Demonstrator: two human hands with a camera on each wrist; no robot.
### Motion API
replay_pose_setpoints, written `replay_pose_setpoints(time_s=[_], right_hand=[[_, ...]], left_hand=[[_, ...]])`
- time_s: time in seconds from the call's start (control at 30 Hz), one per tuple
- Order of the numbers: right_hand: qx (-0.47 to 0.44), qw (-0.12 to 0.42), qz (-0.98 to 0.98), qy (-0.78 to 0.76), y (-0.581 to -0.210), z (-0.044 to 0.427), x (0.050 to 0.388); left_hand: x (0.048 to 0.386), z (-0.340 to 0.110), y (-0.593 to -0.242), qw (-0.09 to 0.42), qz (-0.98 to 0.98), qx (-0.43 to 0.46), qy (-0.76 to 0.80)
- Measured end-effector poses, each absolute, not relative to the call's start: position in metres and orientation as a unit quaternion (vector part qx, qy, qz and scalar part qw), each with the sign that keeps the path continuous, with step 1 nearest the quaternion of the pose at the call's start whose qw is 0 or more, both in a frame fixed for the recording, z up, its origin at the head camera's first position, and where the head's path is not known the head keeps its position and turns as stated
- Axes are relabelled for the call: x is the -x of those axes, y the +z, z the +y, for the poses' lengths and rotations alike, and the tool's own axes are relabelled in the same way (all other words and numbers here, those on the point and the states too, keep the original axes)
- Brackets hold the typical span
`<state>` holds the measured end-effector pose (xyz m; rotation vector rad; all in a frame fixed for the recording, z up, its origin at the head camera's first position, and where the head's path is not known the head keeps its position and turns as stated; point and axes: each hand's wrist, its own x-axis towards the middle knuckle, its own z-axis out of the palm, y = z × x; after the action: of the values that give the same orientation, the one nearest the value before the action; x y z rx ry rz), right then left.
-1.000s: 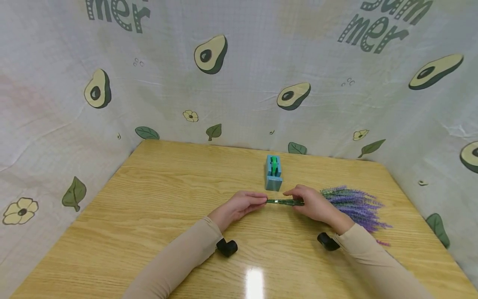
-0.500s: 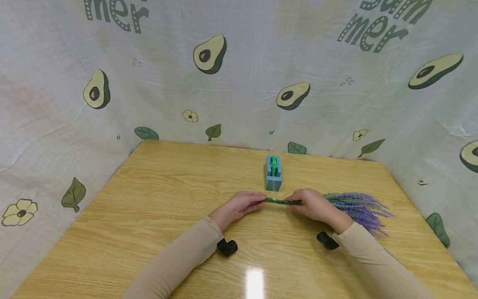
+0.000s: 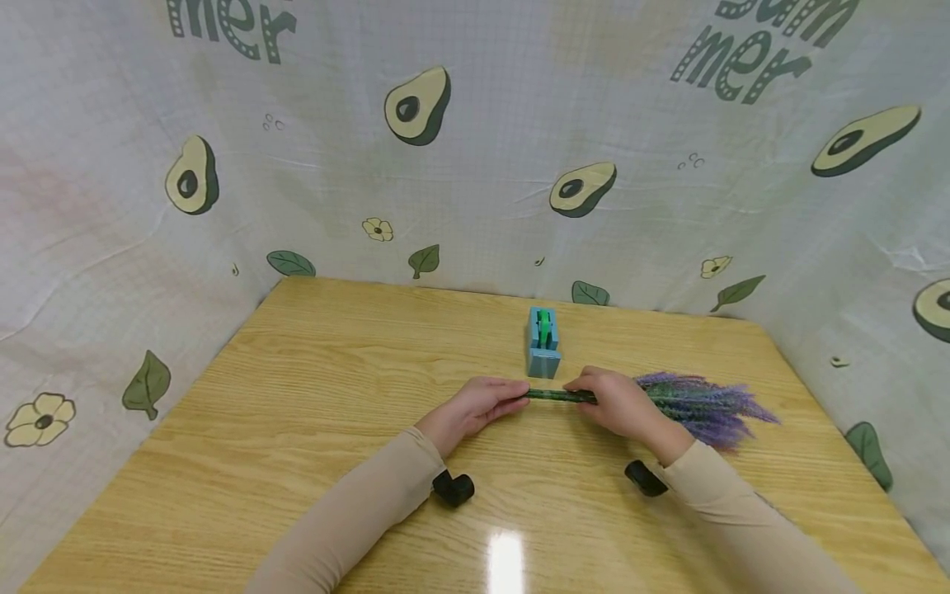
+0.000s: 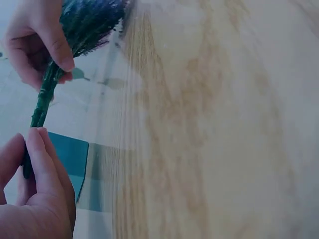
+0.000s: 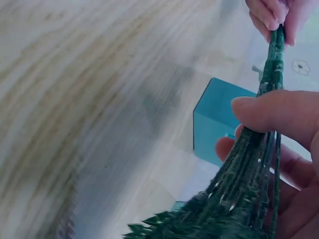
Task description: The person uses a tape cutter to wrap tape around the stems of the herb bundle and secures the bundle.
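A bunch of lavender sprigs, its purple flower heads (image 3: 705, 412) to the right, is held level above the table. My left hand (image 3: 478, 410) pinches the lower end of the green stems (image 3: 551, 395) between thumb and fingers. Nearer the flowers, my right hand (image 3: 622, 406) grips the same bunch; in the right wrist view its thumb (image 5: 274, 114) presses across the stems. Shiny patches show on the stems (image 5: 273, 69) between the hands, but I cannot tell whether they are tape. Just behind the stems stands a blue tape dispenser (image 3: 544, 364) with a green roll.
The wooden table (image 3: 356, 355) spreads out on both sides of the hands. A white cloth (image 3: 490, 239) printed with avocados and leaves hangs at its back and sides. Black wrist cameras, such as the left one (image 3: 454, 490), stick out below the sleeves.
The flower heads have turned about the stems and lie in a different spread. My right fingers have shifted their hold on the stems. My left hand stays almost in place; the dispenser has not moved.
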<state>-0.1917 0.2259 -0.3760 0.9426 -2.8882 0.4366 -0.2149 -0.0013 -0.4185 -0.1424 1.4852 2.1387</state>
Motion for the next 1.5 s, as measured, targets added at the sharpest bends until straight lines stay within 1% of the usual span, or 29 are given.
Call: replay_pose_setpoints(time_s=[0.17,0.33,0.57,0.73,0.83,0.9,1.1,1.23,1.33,1.5], right_hand=[[-0.3,0.019,-0.942,0.152,-0.374,0.223,0.194],[-0.305,0.017,-0.938,0.165,-0.374,0.224,0.198],[-0.31,0.036,-0.935,0.17,-0.376,0.222,0.202],[-0.312,0.06,-0.931,0.179,-0.378,0.222,0.202],[-0.31,0.061,-0.929,0.193,-0.379,0.224,0.203],[-0.3,0.044,-0.929,0.213,-0.38,0.225,0.205],[-0.29,-0.036,-0.921,0.256,-0.373,0.231,0.211],[-0.292,-0.058,-0.926,0.232,-0.368,0.235,0.212],[-0.289,-0.046,-0.932,0.212,-0.369,0.236,0.212],[-0.293,0.004,-0.936,0.195,-0.373,0.236,0.208]], left_hand=[[0.217,-0.002,-0.418,0.259,0.558,0.043,0.788],[0.218,-0.002,-0.417,0.253,0.557,0.039,0.79],[0.221,0.001,-0.419,0.242,0.537,0.067,0.806],[0.223,0.003,-0.419,0.234,0.544,0.066,0.803],[0.223,0.004,-0.418,0.238,0.549,0.064,0.799],[0.223,0.004,-0.417,0.242,0.551,0.065,0.796],[0.224,0.005,-0.417,0.233,0.563,0.053,0.791],[0.224,0.005,-0.418,0.231,0.567,0.043,0.789],[0.224,0.005,-0.419,0.232,0.561,0.042,0.793],[0.226,0.007,-0.419,0.233,0.55,0.045,0.801]])
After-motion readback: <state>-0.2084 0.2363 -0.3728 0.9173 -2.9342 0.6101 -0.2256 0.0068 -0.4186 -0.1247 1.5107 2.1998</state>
